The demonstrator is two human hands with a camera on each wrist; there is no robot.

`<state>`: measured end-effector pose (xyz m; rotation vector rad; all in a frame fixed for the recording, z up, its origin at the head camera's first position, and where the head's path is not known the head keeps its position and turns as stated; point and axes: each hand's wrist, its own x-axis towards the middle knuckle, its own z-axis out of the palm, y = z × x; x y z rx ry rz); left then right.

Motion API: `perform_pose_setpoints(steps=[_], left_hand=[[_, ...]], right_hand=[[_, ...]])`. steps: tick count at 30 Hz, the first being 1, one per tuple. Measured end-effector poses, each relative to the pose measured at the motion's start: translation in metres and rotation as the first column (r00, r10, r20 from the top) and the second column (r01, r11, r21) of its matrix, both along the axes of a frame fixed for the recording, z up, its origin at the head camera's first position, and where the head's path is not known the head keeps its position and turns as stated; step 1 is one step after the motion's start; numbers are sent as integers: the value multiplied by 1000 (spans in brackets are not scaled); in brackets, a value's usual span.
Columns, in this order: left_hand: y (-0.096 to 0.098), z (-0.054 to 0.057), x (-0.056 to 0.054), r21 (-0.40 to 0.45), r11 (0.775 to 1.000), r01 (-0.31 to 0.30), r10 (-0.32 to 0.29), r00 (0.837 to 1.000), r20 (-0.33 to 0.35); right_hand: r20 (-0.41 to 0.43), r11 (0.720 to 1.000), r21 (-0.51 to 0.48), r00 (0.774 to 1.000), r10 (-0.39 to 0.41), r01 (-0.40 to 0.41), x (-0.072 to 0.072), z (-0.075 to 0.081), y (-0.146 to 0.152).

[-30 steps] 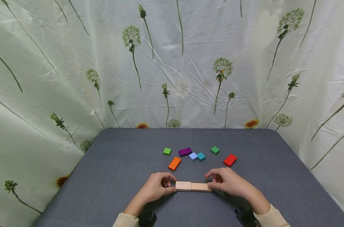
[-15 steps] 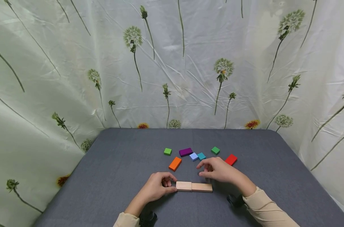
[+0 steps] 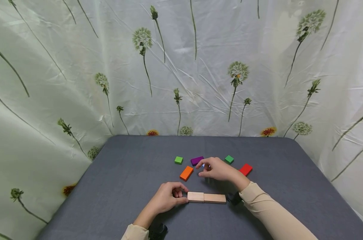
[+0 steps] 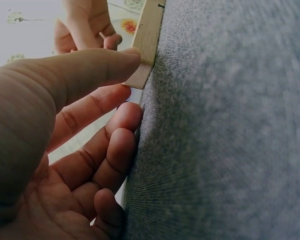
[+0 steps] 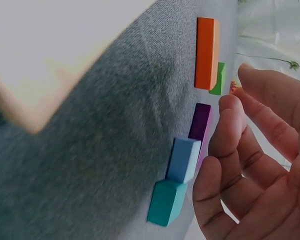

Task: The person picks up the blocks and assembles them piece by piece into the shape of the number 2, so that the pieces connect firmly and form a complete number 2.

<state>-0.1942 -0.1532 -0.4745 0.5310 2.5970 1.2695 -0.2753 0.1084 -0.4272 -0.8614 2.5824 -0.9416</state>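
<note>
Two pale wooden blocks lie end to end across the grey table, a left wooden block (image 3: 195, 197) and a right wooden block (image 3: 215, 198). My left hand (image 3: 168, 196) pinches the outer end of the left one between thumb and forefinger, the other fingers curled behind. Farther back, my right hand (image 3: 218, 169) hovers over the coloured blocks, holding nothing, its fingers loosely bent. It hides most of the light blue block (image 5: 184, 160) and the teal block (image 5: 166, 202) from the head view. Just left of its fingertips lies the orange block (image 3: 186, 173).
A purple block (image 3: 197, 161) and a light green block (image 3: 179, 160) lie at the back. Behind the right hand are a dark green block (image 3: 229, 159) and a red block (image 3: 245, 169). A flowered curtain (image 3: 199, 83) hangs beyond the table (image 3: 124, 166).
My right hand has let go of the right wooden block's end and moved away and leftward, over the blue and teal blocks. The left hand keeps its place at the left wooden block.
</note>
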Motion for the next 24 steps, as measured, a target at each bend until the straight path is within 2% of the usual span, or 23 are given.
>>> perform_pose_setpoints(steps=[8, 15, 24], left_hand=[[0, 0, 0, 2, 1000, -3, 3, 1000, 4], [0, -1, -1, 9, 1000, 4, -4, 1000, -2], [0, -1, -1, 6, 1000, 7, -7, 1000, -6]], right_hand=[[-3, 1000, 9, 1000, 16, -16, -13, -3, -17], [8, 999, -7, 999, 42, -41, -19, -6, -28], [13, 999, 12, 999, 31, -31, -22, -9, -37]])
